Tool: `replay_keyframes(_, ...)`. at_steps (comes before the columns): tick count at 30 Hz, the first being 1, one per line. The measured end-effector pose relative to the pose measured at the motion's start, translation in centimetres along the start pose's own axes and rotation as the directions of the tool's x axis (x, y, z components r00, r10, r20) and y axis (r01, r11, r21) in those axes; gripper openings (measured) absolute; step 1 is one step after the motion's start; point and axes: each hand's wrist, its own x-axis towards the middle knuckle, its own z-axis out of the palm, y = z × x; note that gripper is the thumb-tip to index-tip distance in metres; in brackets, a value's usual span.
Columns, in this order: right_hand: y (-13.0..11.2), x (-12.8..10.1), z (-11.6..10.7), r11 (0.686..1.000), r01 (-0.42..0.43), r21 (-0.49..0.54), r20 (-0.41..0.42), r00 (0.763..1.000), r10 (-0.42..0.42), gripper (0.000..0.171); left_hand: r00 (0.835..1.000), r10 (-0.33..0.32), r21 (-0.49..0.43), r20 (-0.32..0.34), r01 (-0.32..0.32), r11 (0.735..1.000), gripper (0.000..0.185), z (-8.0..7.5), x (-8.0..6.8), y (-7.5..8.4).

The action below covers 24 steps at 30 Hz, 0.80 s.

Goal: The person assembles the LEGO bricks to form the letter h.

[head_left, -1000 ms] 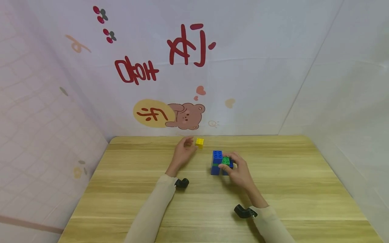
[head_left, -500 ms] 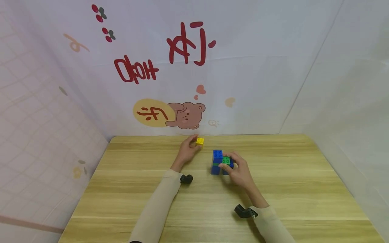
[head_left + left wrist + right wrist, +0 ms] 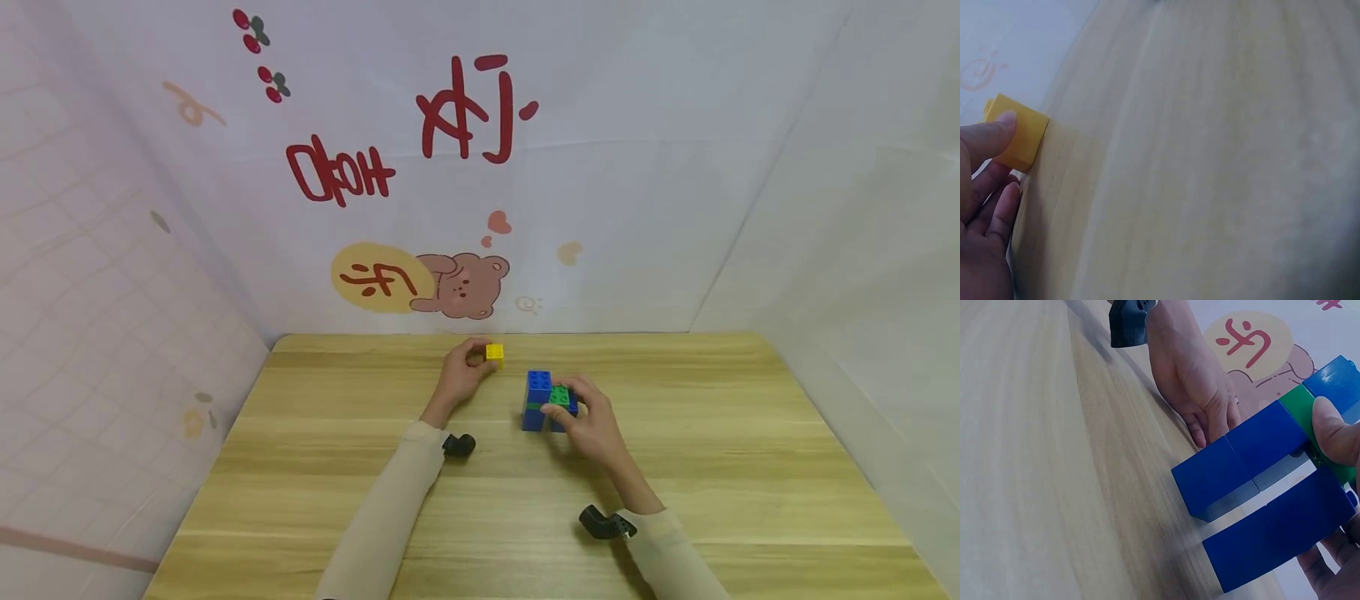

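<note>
My left hand (image 3: 457,377) pinches a small yellow building block (image 3: 494,354) near the back edge of the table. In the left wrist view the thumb presses one face of the yellow block, with the other fingers below and behind it. To the right, my right hand (image 3: 595,423) holds a structure of blue and green building blocks (image 3: 538,382). The right wrist view shows two blue columns side by side with a narrow gap, joined by a green block (image 3: 1298,407) under the thumb. One more blue block (image 3: 1334,380) tops the taller column.
The wood-grain table (image 3: 525,533) meets a white printed wall cloth (image 3: 615,167) at the back, with a bear drawing on it. Pale cloth also hangs at both sides. A black wrist fitting (image 3: 606,523) sticks out from each sleeve.
My left hand has moved right to the yellow block and its thumb and fingers have closed on it. The right hand and the blue-green structure stay in place.
</note>
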Motion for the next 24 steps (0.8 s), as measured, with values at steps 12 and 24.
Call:
replay_keyframes(12, 3.3, 0.7, 0.2, 1.000, -0.004, 0.014, 0.009, 1.000, 0.004, 0.038, 1.000, 0.007, -0.060, -0.021, -0.008, 0.998, 0.039, -0.5, -1.0, 0.6)
replay_keyframes(24, 3.6, 0.6, 0.2, 1.000, 0.006, 0.023, 0.025, 1.000, -0.006, 0.039, 0.999, -0.014, -0.122, -0.035, 0.010, 0.992, 0.038, -0.7, -3.3, 0.6)
